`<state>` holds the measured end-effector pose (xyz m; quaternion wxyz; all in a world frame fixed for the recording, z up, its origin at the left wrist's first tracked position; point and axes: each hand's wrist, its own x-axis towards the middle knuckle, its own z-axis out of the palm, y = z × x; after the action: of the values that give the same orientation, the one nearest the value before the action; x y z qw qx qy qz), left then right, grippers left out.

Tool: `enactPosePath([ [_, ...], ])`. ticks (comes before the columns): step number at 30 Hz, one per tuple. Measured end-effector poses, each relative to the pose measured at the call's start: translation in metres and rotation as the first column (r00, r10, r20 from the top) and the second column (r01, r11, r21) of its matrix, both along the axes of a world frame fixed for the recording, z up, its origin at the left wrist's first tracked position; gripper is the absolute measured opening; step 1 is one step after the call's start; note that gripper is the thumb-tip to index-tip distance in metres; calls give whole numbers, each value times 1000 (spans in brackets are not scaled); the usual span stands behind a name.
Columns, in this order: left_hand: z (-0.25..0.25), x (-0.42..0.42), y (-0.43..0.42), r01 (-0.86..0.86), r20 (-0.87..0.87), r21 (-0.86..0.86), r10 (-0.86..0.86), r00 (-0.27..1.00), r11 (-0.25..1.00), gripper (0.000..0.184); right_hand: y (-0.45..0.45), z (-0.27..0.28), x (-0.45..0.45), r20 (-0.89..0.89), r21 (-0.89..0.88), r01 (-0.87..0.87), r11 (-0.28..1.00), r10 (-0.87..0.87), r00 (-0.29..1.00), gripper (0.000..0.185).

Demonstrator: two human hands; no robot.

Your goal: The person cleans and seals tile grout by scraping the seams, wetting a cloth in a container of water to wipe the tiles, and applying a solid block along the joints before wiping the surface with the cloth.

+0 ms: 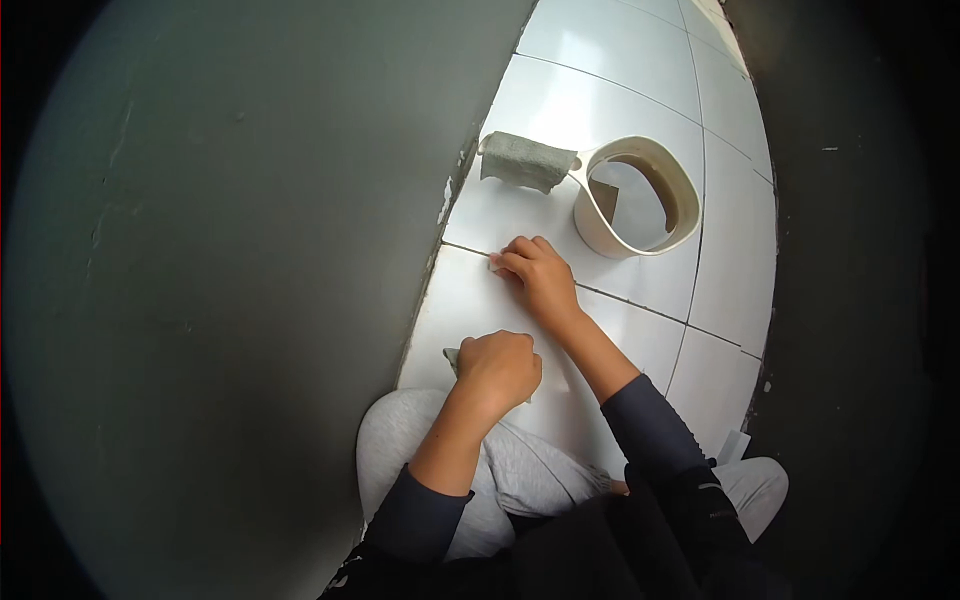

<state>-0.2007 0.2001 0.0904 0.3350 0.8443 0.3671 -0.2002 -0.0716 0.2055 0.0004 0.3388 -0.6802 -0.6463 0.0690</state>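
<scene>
My left hand (500, 366) is closed in a fist around a grey-green cloth (452, 361), whose edge sticks out beside the fingers, low over the white tiles. Farther forward, my right hand (541, 280) pinches a small pale piece (494, 264) against the tiles, close to a dark joint line. What the piece is cannot be made out. Beyond it stands a white dipper (598, 232) holding murky liquid, with a brownish flat shape visible inside. A grey cloth (527, 162) hangs over the dipper's handle.
White tiles (620, 95) form a narrow strip with dark joints. A grey wall or surface (230, 250) borders it on the left, and a dark surface (840, 230) on the right. My legs in grey trousers (400, 425) are at the near end.
</scene>
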Motion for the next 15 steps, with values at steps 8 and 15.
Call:
enactPosePath([
  [8, 5, 1, 1, -7, -22, -29, 6, 1000, 1000, 28, -52, 12, 32, 23, -39, 10, 999, -10, 1000, 17],
  [15, 6, 5, 0, 4, -17, -59, -5, 1000, 998, 27, -43, 3, 15, 21, 9, 3, 1000, -4, 1000, 14],
])
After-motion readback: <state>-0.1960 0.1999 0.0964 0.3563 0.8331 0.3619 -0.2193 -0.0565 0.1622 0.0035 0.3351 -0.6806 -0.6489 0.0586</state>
